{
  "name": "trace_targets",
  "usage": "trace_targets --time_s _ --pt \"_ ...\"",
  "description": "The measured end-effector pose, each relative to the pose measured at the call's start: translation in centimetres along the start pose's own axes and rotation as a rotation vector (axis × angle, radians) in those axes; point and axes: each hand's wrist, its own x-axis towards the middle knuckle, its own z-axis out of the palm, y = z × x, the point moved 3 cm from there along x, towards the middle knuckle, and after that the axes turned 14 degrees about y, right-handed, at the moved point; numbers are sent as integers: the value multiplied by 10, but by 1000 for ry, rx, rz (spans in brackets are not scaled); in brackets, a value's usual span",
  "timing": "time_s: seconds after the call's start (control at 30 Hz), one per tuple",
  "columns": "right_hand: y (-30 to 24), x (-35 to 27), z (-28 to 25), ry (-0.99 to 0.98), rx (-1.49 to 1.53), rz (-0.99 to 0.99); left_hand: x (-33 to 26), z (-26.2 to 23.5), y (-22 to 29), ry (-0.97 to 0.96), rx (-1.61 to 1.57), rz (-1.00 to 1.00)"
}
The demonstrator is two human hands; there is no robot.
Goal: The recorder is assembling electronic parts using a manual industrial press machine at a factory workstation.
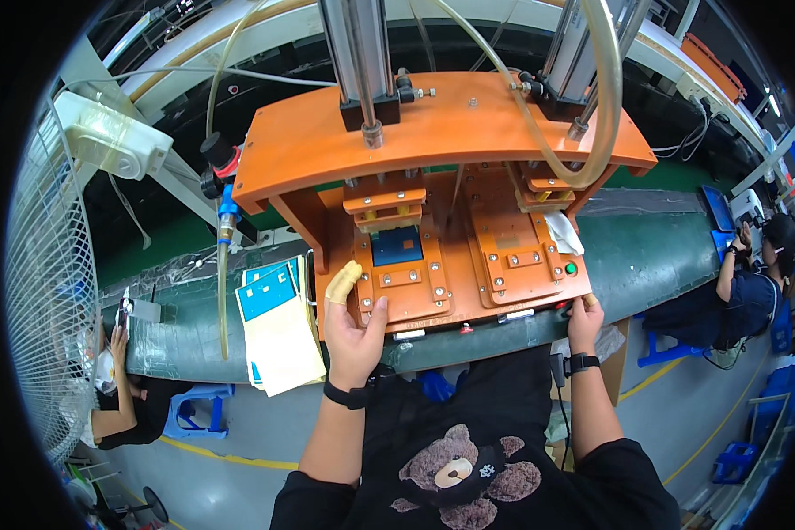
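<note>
An orange two-station press (468, 115) stands on the bench in front of me. A blue flat piece (397, 246) lies in its left fixture (402, 291), beneath the raised upper block (384, 203). At that fixture's left front corner is my left hand (355, 340), thumb apart and fingers stretched forward, with pale yellow covers on some fingertips. My right hand (585, 325) is curled at the press base's right front corner, below a green button (571, 268); its grip is partly hidden. A white cloth (564, 234) rests by the right fixture (514, 252).
Left of the press lies a stack of pale yellow sheets (283, 349) with blue pieces (268, 290) on top. A wire-guarded fan (53, 291) stands at far left. Clear hoses (605, 97) hang around the press. Co-workers sit at the left and right (764, 274).
</note>
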Motion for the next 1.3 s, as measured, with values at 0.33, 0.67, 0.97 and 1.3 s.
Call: trace_targets --time_s 0.33,0.67,0.97,1.3 --pt "3 3 3 10 -42 -61 10 -2 22 -177 264 124" --pt "-2 2 2 -38 -49 -44 7 2 19 -198 226 5" --pt "-1 4 1 -55 -59 -30 9 3 13 -210 194 25" --pt "2 5 2 -61 -38 -70 9 1 13 -194 229 70"
